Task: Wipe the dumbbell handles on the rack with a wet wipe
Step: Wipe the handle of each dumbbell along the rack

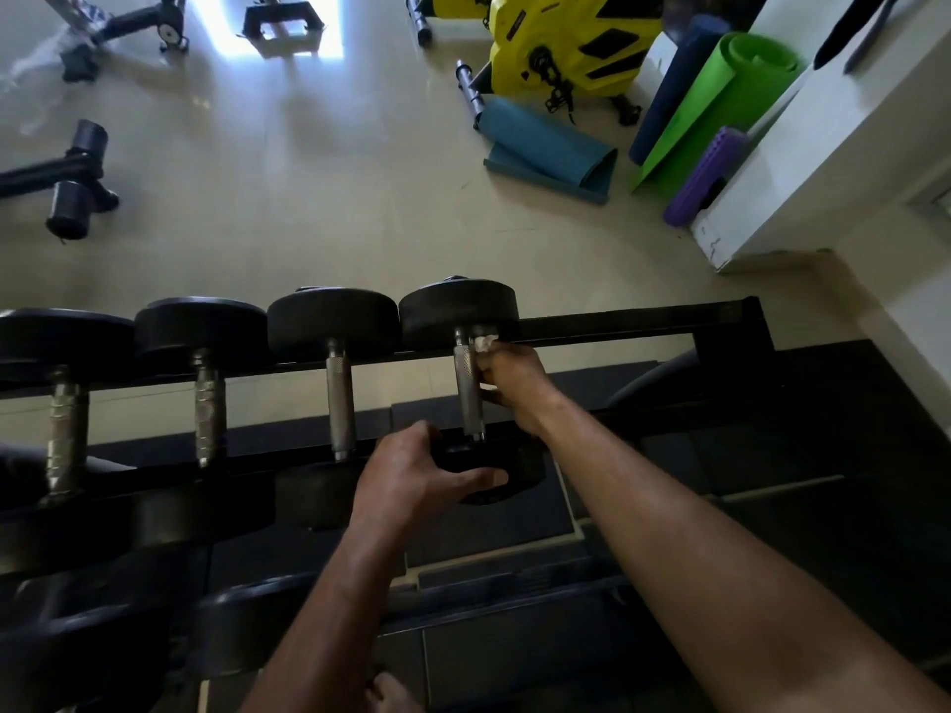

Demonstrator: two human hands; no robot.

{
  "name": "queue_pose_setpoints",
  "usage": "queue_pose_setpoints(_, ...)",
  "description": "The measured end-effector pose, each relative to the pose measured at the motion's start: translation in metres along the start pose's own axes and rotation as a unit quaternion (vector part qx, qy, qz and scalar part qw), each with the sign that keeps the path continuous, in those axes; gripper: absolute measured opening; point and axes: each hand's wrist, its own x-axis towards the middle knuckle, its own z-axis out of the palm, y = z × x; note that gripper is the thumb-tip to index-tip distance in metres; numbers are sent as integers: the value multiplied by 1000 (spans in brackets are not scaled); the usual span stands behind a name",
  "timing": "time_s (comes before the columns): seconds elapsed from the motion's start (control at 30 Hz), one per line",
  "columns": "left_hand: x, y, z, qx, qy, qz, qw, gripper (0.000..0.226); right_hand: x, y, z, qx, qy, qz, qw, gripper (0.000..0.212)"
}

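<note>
Head view: my right hand (512, 380) has its grip clamped around the wet wipe (485, 344) against the rightmost dumbbell's handle (469, 388) on the rack (617, 324), while my left hand (417, 473) grips that dumbbell's near weight (514, 478).

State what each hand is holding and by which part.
The right hand grips a wet wipe against the far end of the rightmost dumbbell's handle. The left hand grips that dumbbell's near weight head.

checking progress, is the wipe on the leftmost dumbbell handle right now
No, the right hand holds the wet wipe against the rightmost dumbbell handle, at its far end, on the top rack.
</note>
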Motion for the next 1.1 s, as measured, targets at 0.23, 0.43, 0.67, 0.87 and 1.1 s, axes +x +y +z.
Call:
queue_pose_setpoints(0.23,1,0,0,12,3,-8,1000,74,4,-1,-2,37,20,23,999,20)
queue_pose_setpoints(0.43,-4,4,-2,-11,-2,-3,1000,64,-5,-4,-19,37,-30,61,997,20)
queue_pose_setpoints(0.67,-6,2,0,-11,5,2,1000,66,-3,13,-25,61,-44,86,993,37)
queue_pose_setpoints(0.87,-8,2,2,-23,8,-5,1000,68,-6,11,-33,-19,-59,97,993,28)
queue_pose_setpoints(1.1,-13,5,3,-24,14,9,1000,60,-22,2,-43,-212,-109,122,963,24)
